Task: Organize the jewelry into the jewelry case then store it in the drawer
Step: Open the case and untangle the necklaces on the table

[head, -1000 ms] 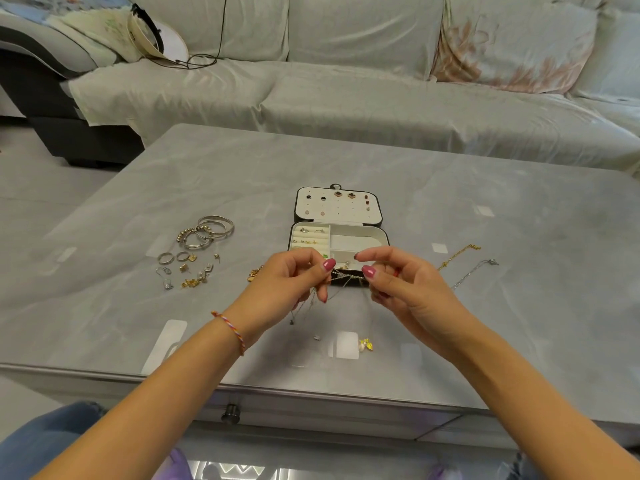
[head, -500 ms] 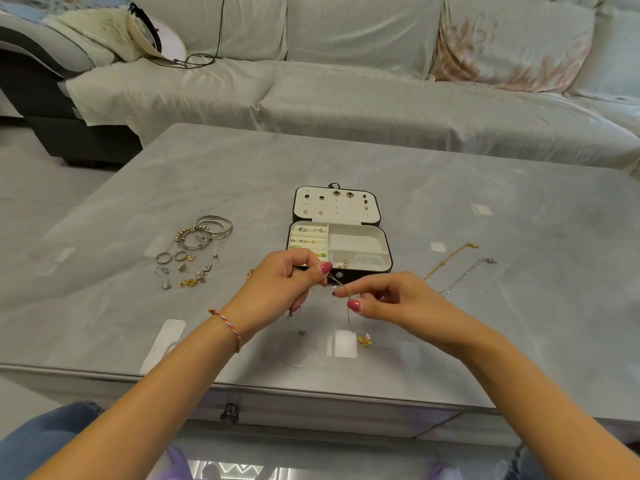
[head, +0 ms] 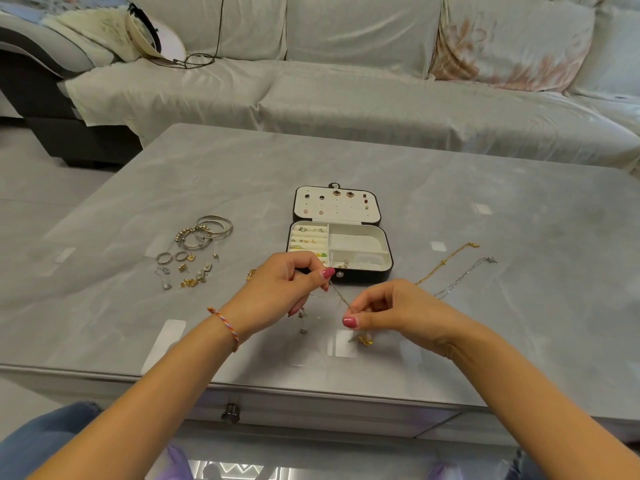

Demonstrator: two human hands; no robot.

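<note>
Two hands work above a grey table (head: 502,188), just in front of an open jewelry case (head: 341,244). Left hand (head: 284,292): fingers curled, thumb and forefinger pinching one end of a thin chain (head: 340,296). Right hand (head: 391,311): fingers curled, thumb and forefinger pinching the same chain lower down, so that a short length runs taut and slanted between the two hands. Below the right hand a small gold pendant (head: 365,340) lies on or just above the table; which of the two cannot be told. The case lies flat with its lid (head: 337,204) folded back; studs are pinned to the lid's pale lining, small rings and earrings fill the slotted left section, and a few small pieces sit in the near compartment. Left of the case: a cluster of bangles (head: 206,230), and nearer the table edge several loose rings and earrings (head: 183,270). Right of the case: a gold chain (head: 446,261) and a silver chain (head: 467,273), lying side by side, apart from each other. A drawer knob (head: 230,412) shows on the table's front face. A woven bracelet (head: 225,327) circles the left wrist. A pale sofa (head: 346,98) stands behind the table.
</note>
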